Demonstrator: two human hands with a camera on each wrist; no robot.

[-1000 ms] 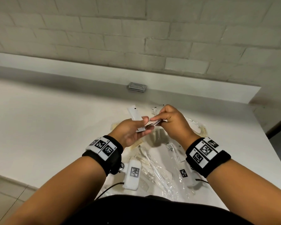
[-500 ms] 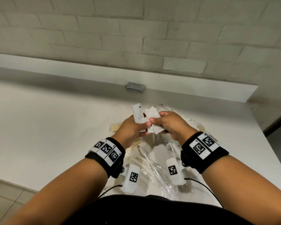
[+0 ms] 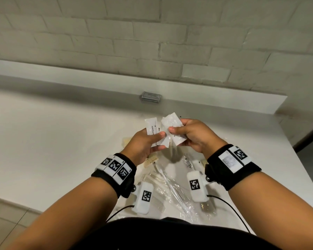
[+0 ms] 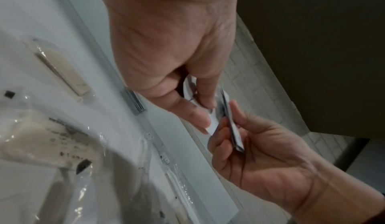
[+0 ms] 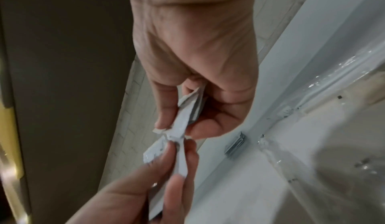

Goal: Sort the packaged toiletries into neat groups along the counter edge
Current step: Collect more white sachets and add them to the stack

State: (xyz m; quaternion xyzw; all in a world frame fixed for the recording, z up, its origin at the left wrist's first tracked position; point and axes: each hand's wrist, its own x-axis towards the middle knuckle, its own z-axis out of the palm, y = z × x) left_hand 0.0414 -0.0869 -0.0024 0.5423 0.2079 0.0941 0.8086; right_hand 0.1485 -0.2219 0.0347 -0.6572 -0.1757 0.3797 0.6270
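Both hands are raised over the white counter [image 3: 61, 141] and meet at a small fan of white sachets. My left hand [image 3: 161, 139] pinches a sachet printed "toothpaste" [image 3: 152, 129] between thumb and fingers. My right hand [image 3: 173, 131] pinches several plain white sachets [image 3: 173, 123] that overlap the left one. In the left wrist view the left hand [image 4: 206, 117] and the sachets [image 4: 234, 132] show edge-on. In the right wrist view the sachets [image 5: 183, 128] pass from the right hand [image 5: 175, 128] to the left hand's fingers [image 5: 181, 155].
Below the hands lies a loose heap of clear-wrapped toiletries: a comb [image 3: 156, 179], a toothbrush [image 3: 172, 188] and beige packets [image 4: 62, 73]. A small flat stack [image 3: 150, 96] sits against the back ledge. The counter's front edge runs at the lower left and its right edge nears a doorway.
Both hands have lifted slightly and turned the sachets from nearly flat to upright. The right hand's sachets are now spread against the left hand's toothpaste sachet.
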